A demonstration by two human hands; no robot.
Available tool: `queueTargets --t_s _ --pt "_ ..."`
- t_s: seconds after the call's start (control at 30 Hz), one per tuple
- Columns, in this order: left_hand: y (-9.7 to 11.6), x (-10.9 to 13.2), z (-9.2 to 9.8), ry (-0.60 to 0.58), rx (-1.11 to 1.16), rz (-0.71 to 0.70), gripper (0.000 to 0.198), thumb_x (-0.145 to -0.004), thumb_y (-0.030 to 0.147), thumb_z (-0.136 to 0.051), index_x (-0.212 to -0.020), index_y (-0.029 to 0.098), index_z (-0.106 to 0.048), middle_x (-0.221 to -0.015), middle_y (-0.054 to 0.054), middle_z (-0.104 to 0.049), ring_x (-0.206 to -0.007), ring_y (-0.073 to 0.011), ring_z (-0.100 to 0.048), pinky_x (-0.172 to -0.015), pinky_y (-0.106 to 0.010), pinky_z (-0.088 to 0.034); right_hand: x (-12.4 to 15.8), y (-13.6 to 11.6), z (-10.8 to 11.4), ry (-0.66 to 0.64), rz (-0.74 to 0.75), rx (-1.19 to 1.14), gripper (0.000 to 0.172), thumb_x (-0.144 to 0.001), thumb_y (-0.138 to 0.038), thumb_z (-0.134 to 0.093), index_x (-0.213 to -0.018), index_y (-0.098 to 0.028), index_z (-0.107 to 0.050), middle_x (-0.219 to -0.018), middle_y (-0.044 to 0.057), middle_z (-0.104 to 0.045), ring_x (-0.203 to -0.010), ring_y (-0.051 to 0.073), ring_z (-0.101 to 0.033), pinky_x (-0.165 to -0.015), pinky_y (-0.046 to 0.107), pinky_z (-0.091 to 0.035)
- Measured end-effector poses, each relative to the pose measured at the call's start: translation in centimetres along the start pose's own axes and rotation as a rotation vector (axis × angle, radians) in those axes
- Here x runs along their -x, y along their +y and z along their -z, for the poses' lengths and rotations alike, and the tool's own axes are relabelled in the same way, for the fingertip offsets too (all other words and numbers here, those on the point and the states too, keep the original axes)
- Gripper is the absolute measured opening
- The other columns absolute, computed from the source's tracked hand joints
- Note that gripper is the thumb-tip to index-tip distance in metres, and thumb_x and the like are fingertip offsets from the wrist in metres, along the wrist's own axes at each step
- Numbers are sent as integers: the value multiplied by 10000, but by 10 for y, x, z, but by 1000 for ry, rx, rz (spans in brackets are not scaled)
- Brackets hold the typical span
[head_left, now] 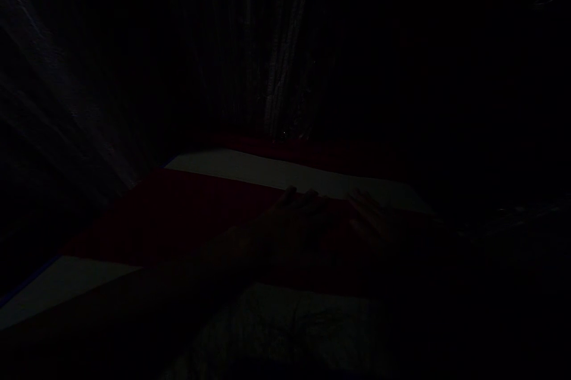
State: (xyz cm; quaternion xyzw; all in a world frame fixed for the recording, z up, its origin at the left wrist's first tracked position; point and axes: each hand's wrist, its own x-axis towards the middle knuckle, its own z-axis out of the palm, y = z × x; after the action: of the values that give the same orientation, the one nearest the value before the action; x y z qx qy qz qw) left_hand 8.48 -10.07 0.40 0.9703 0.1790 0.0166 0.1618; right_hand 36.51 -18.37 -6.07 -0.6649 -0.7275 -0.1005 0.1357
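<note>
The picture is very dark. A flat red and whitish striped cloth or mat spreads out in front of me, with a thin blue edge on its left. My left hand reaches in from the lower left and rests over the red band, its fingertips by the pale stripe. To the right of it, my right hand lies with its fingers stretched out and slightly apart over the same border. Neither hand shows anything held. Shadow hides most of the right arm and the palms.
Dim folds like a curtain hang behind the far edge of the striped surface. A greyish hanging fabric or wall stands at the left. Faint glints show on the right, too dark to name.
</note>
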Motion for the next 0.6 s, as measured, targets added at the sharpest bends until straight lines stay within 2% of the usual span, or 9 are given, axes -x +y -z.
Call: queueTargets --t_s 0.07,0.17,0.27,0.37,0.47,0.57,0.6 --pt "-2 0 -2 27 -10 -6 949 -1001 805 -462 -1712 209 -262 -1776 -128 -125 -1661 -380 -42 -1312 -676 15 -2 -2 -7 -67 -9 -55 687 -1095 -602 -150 -1646 -295 -422 -1698 -20 -281 -1611 244 -282 -1284 689 -276" --pt "-2 -2 -4 22 -13 -14 952 -1005 807 -447 -1715 203 -252 -1776 -126 -130 -1660 -384 -55 -1312 -678 5 -1 6 -12 -181 16 -91 676 -1097 -604 -163 -1672 -312 -368 -1712 -34 -240 -1626 233 -241 -1295 692 -237" --pt "-1 -3 -4 -3 -24 -6 939 -1012 799 -442 -1718 213 -242 -1777 -130 -115 -1661 -379 -40 -1311 -675 10 1 13 -14 -105 8 -109 681 -1098 -595 -157 -1651 -293 -415 -1702 -13 -281 -1617 241 -268 -1296 678 -253" --pt "-4 -2 -5 13 -29 -13 945 -1002 800 -468 -1715 216 -260 -1776 -133 -121 -1661 -379 -37 -1310 -673 19 1 4 -15 -28 -34 -143 695 -1091 -605 -168 -1618 -273 -478 -1684 16 -330 -1606 262 -292 -1303 678 -222" --pt "-14 -1 -2 27 20 -50 951 -987 814 -475 -1712 234 -270 -1774 -115 -159 -1658 -386 -82 -1309 -690 -20 1 -12 -11 -60 -48 -166 696 -1091 -615 -211 -1616 -249 -485 -1702 20 -286 -1618 267 -261 -1326 676 -136" --pt "-24 -10 10 38 66 -18 798 -1021 783 -419 -1677 334 -357 -1753 -61 -290 -1629 -385 -239 -1284 -728 -141 -2 -18 -1 -121 -34 -123 680 -1095 -626 -215 -1636 -290 -452 -1703 -22 -272 -1611 234 -284 -1330 644 -196" --pt "-25 -16 15 55 47 3 734 -1039 750 -411 -1657 354 -396 -1745 -57 -315 -1621 -391 -262 -1270 -747 -152 -3 -18 3 -149 -45 -110 684 -1096 -618 -210 -1653 -286 -426 -1712 -31 -242 -1624 222 -250 -1342 623 -181"
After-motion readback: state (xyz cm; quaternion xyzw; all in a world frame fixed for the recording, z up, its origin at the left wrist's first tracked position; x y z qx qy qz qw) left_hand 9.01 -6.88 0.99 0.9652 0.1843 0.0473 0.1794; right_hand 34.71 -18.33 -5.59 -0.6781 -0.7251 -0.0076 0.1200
